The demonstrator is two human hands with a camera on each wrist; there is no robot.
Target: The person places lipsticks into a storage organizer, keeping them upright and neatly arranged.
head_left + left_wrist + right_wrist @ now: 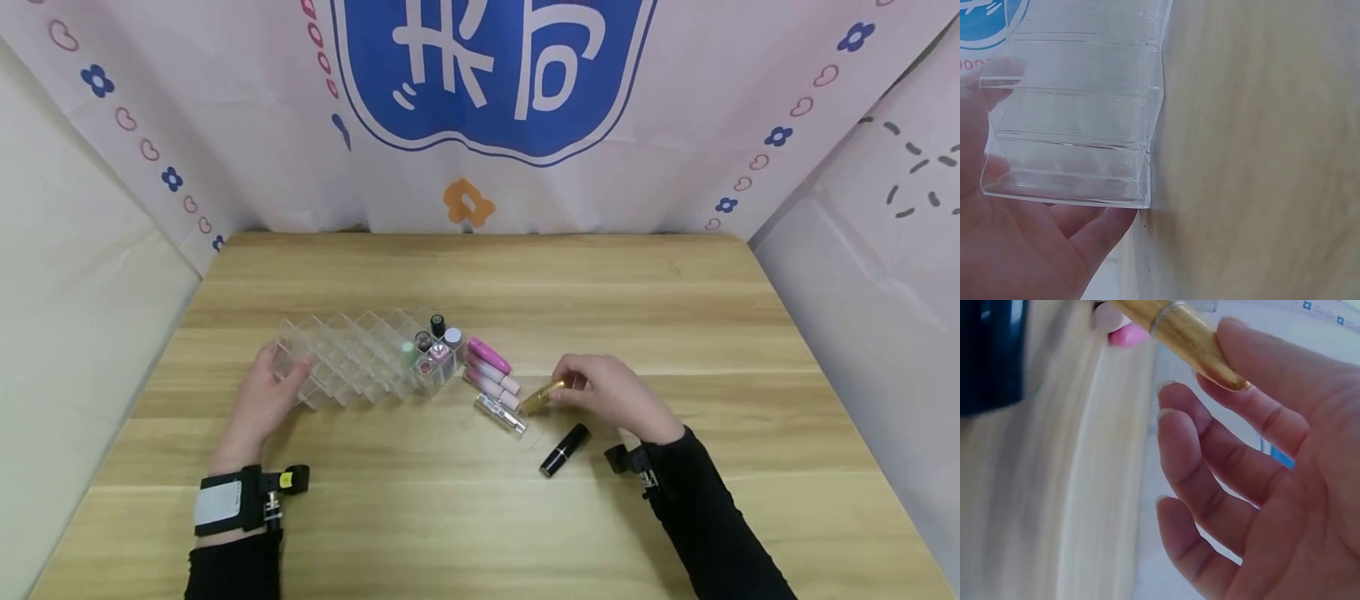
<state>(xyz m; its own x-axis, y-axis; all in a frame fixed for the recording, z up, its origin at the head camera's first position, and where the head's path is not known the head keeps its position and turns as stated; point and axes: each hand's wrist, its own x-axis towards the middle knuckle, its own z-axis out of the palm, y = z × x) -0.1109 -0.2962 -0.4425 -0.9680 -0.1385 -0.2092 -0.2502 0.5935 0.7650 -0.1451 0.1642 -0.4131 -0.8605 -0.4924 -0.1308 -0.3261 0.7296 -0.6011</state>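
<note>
A clear plastic lipstick organizer (348, 354) with slanted compartments stands left of the table's middle. My left hand (262, 398) holds its left end, thumb on the near side and fingers round the end; in the left wrist view the hand (1029, 250) cups the end wall. Several tubes, one with a white cap (453, 335), stand in the organizer's right end. Between thumb and index finger, my right hand (615, 393) pinches a gold lipstick tube (542, 398), tilted just over the table. The right wrist view shows this gold tube (1194, 347) with the other fingers loosely bent.
Beside the organizer's right end lie a bright pink tube (489, 355), two pink-and-white tubes and a silver tube (501, 414). A black lipstick tube (564, 450) lies nearer on the wooden table (420, 517). A printed cloth (285, 167) hangs behind.
</note>
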